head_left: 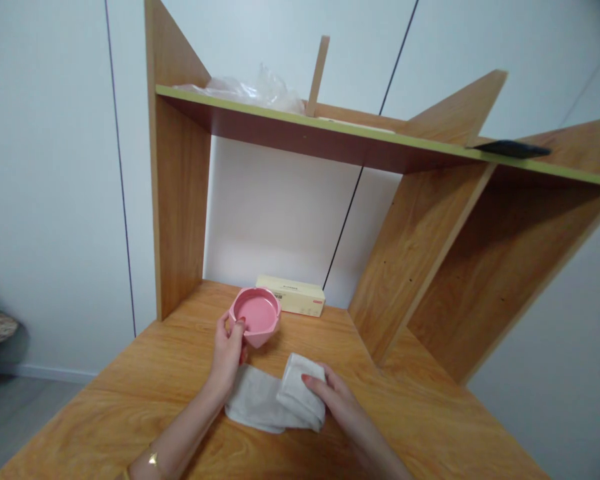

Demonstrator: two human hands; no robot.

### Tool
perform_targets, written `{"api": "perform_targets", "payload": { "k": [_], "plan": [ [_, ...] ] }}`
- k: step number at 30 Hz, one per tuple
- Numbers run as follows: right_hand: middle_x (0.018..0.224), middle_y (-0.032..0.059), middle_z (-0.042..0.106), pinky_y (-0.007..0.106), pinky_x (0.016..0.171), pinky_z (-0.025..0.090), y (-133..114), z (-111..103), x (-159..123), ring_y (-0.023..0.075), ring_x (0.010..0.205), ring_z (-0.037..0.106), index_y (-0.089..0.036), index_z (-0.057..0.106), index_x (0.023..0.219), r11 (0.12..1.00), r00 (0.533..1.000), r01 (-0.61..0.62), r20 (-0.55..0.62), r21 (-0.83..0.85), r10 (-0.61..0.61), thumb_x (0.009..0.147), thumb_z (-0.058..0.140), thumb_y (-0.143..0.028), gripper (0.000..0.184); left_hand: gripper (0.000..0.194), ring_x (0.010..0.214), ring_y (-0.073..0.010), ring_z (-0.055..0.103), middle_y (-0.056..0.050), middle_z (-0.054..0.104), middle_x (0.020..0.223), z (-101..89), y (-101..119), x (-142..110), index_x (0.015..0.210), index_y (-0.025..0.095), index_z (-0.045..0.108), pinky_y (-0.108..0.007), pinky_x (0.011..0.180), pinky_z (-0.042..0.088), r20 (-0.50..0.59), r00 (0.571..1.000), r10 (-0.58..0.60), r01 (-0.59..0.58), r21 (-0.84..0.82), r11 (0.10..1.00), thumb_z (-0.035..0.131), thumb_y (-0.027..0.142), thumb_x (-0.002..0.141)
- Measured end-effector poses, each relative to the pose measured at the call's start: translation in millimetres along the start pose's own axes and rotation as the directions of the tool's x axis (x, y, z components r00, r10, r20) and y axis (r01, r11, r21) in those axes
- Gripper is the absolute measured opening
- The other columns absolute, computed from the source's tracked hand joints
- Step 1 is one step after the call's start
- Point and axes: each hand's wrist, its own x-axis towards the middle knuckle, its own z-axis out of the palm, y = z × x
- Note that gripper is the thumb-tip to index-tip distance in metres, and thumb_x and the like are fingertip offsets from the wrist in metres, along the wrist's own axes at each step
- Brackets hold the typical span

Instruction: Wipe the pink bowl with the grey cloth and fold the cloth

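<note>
While the left hand [229, 348] grips a pink dish [256, 315], thumb over its rim, the right hand [336, 392] has fingers closed on a folded part of a pale cloth [276, 401]. Dish tilted above the wooden desk [405, 417], before a cream box [303, 298]; cloth lies below, nearer the camera.

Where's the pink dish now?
Head view, just left of centre: the pink dish is in the left hand, partly hiding the cream box behind it.
</note>
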Motion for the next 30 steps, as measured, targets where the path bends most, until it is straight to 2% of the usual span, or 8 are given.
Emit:
{"api": "perform_targets", "payload": {
  "k": [4, 7, 11, 17, 20, 22, 27, 30],
  "plan": [
    [0.076, 0.0024, 0.064, 0.034, 0.069, 0.046, 15, -32, 1, 0.0217, 0.076, 0.059, -0.022, 0.063, 0.079, 0.943, 0.962, 0.135, -0.189, -0.304, -0.198, 0.053, 0.062, -0.035, 0.029, 0.044, 0.028, -0.0036, 0.03, 0.01, 0.042, 0.048, 5.4, -1, -7, 0.108, 0.015, 0.041, -0.013, 0.028, 0.024, 0.045, 0.998, -0.033, 0.032, 0.034, 0.999, 0.051, 0.04, 0.072],
    [0.08, 0.0037, 0.062, 0.033, 0.072, 0.044, 3, -31, 7, 0.0207, 0.077, 0.056, -0.021, 0.062, 0.089, 0.899, 0.915, 0.191, -0.26, -0.394, -0.308, 0.059, 0.059, -0.042, 0.037, 0.044, 0.028, -0.004, 0.031, 0.01, 0.044, 0.049, 8.5, -6, -13, 0.11, 0.015, 0.041, -0.013, 0.028, 0.024, 0.098, 0.991, -0.087, 0.079, 0.084, 0.993, 0.05, 0.039, 0.074],
    [0.06, -0.002, 0.055, 0.027, 0.057, 0.042, -18, 0, 17, 0.0154, 0.056, 0.051, -0.016, 0.056, 0.105, 0.887, 0.94, 0.221, -0.153, -0.406, -0.304, 0.071, 0.051, -0.049, 0.048, 0.047, 0.028, -0.006, 0.034, 0.009, 0.043, 0.046, 8.5, -16, -19, 0.111, 0.014, 0.044, -0.016, 0.029, 0.026, 0.184, 0.978, -0.094, 0.061, 0.176, 0.982, 0.051, 0.042, 0.074],
    [0.075, 0.0023, 0.064, 0.024, 0.06, 0.041, -30, 16, 34, 0.0157, 0.064, 0.057, -0.018, 0.06, 0.096, 0.76, 0.932, 0.26, -0.051, -0.596, -0.359, 0.076, 0.043, -0.026, 0.028, 0.057, 0.035, -0.0091, 0.045, 0.003, 0.056, 0.061, 9.2, -22, -26, 0.121, 0.015, 0.035, -0.021, 0.037, 0.038, 0.329, 0.943, -0.048, -0.048, 0.278, 0.959, 0.052, 0.045, 0.076],
    [0.076, 0.0024, 0.066, 0.023, 0.06, 0.041, -37, -1, 43, 0.0163, 0.068, 0.059, -0.018, 0.063, 0.086, 0.714, 0.935, 0.228, -0.055, -0.662, -0.35, 0.074, 0.036, -0.019, 0.029, 0.056, 0.071, -0.0154, 0.06, -0.007, 0.06, 0.096, 11.2, -22, -28, 0.124, 0.016, 0.032, -0.027, 0.064, 0.048, 0.433, 0.9, 0.053, -0.181, 0.262, 0.948, 0.05, 0.043, 0.078],
    [0.074, 0.0031, 0.066, 0.023, 0.059, 0.041, -40, -17, 48, 0.017, 0.067, 0.06, -0.018, 0.064, 0.078, 0.691, 0.937, 0.184, -0.087, -0.7, -0.337, 0.073, 0.034, -0.019, 0.03, 0.054, 0.091, -0.0181, 0.057, -0.009, 0.058, 0.106, 10.7, -24, -28, 0.125, 0.015, 0.033, -0.03, 0.079, 0.045, 0.492, 0.866, 0.087, -0.262, 0.299, 0.917, 0.048, 0.04, 0.08],
    [0.063, 0.0064, 0.065, 0.027, 0.058, 0.041, -31, -60, 56, 0.0216, 0.068, 0.061, -0.019, 0.066, 0.07, 0.617, 0.919, -0.046, -0.275, -0.785, -0.282, 0.072, 0.039, -0.022, 0.027, 0.028, 0.092, -0.0192, 0.056, -0.006, 0.062, 0.097, 5.0, -25, -26, 0.099, 0.019, 0.057, -0.031, 0.082, 0.04, 0.583, 0.807, 0.093, -0.447, 0.5, 0.741, 0.044, 0.037, 0.083],
    [0.059, 0.0068, 0.065, 0.028, 0.055, 0.04, -18, -79, 57, 0.0224, 0.065, 0.062, -0.02, 0.065, 0.066, 0.562, 0.903, -0.177, -0.361, -0.808, -0.235, 0.072, 0.042, -0.024, 0.024, 0.028, 0.081, -0.0186, 0.058, -0.005, 0.064, 0.083, 4.3, -19, -26, 0.08, 0.019, 0.061, -0.028, 0.074, 0.041, 0.616, 0.784, 0.079, -0.512, 0.568, 0.645, 0.038, 0.035, 0.085]
  ]
}}
